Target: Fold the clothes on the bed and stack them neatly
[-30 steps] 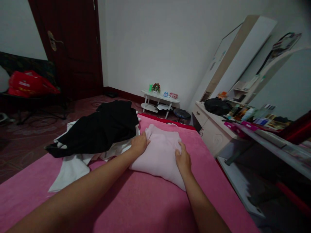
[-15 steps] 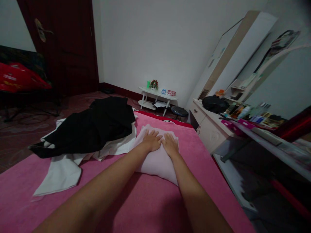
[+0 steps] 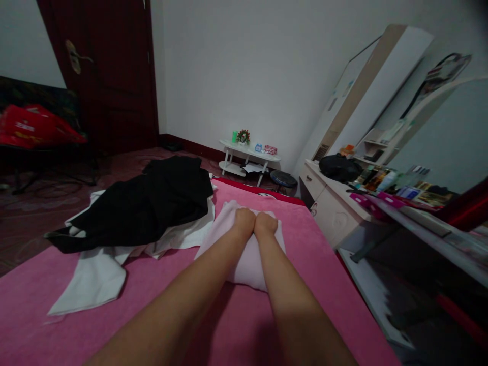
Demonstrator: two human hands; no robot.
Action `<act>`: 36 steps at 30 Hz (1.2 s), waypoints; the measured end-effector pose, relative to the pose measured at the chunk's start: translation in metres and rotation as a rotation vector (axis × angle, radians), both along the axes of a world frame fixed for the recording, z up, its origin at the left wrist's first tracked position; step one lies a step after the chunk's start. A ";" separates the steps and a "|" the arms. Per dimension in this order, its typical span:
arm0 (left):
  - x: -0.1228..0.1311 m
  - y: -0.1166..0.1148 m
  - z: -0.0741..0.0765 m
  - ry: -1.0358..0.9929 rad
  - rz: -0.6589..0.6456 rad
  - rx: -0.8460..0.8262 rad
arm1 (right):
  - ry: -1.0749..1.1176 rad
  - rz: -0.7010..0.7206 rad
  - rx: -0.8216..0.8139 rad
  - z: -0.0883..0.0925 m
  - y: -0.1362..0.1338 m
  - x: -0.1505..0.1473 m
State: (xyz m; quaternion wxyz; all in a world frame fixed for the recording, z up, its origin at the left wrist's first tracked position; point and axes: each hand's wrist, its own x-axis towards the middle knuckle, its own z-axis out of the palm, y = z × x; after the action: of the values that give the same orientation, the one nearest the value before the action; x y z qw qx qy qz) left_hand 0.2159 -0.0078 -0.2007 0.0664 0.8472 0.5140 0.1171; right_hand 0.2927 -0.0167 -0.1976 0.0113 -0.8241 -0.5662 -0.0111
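Observation:
A pale pink folded cloth, perhaps a garment, lies on the pink bedspread in front of me. Near its far edge, my left hand and my right hand rest side by side, almost touching. Both are closed, with the fingers curled down against the cloth and the fingertips hidden. My forearms cover part of the cloth's near side. To the left is a loose heap: a black garment on top of white clothing, whose sleeve-like end spreads toward me.
A white dressing table with bottles and a black bag stands at the right. Beyond the bed are a small white table and a dark round stool. A red bag sits at the far left near the dark door.
Both hands have gone from lying flat with fingers spread to curled closed on the folded cloth. They have drawn closer together. The view has shifted slightly; the clothes heap is unchanged.

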 end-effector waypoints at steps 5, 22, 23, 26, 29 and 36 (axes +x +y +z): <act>-0.005 -0.001 -0.010 -0.075 0.064 0.384 | -0.125 0.104 0.332 -0.017 -0.004 0.007; -0.010 0.000 -0.018 -0.216 0.123 0.556 | -0.311 0.462 0.579 -0.016 -0.004 0.008; -0.010 0.000 -0.017 -0.218 0.111 0.561 | -0.316 0.461 0.587 -0.016 -0.004 0.008; -0.012 -0.002 -0.014 -0.222 0.065 0.581 | -0.327 0.448 0.609 -0.016 -0.006 0.008; -0.014 -0.004 -0.010 -0.226 0.030 0.606 | -0.318 0.443 0.623 -0.014 -0.008 0.007; -0.015 -0.004 -0.008 -0.757 -0.166 0.298 | -0.236 0.467 0.640 -0.015 -0.010 0.009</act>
State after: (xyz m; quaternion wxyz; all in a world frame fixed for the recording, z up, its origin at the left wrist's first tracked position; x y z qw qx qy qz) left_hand 0.2006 -0.0119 -0.2089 0.1365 0.7833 0.3607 0.4876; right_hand 0.3019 -0.0265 -0.2123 0.2043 -0.6214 -0.7034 -0.2783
